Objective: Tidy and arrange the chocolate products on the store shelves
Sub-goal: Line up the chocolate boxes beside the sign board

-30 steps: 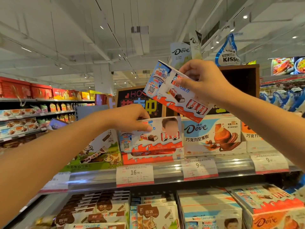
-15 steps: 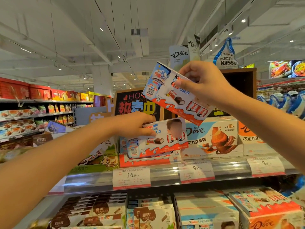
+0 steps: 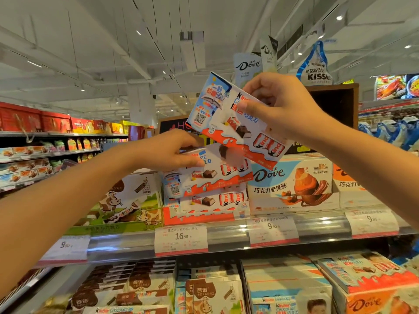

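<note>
White-orange cardboard Kinder box (image 3: 229, 123) pinched in my right hand (image 3: 281, 109), raised above top shelf front edge (image 3: 226, 236). Left hand (image 3: 167, 150) grips second Kinder box (image 3: 210, 171) tilted over display tray. Judge light, stiff, crushable; hold by long edges.

Glossy printed cardboard is seen on the chocolate box (image 3: 229, 123) held above the shelf rail (image 3: 226, 236). The rail is made of shiny, smooth metal, and matt paper price tags (image 3: 181, 240) are fixed to it. A dark wooden crate (image 3: 335, 103) is seen above the rail.
</note>
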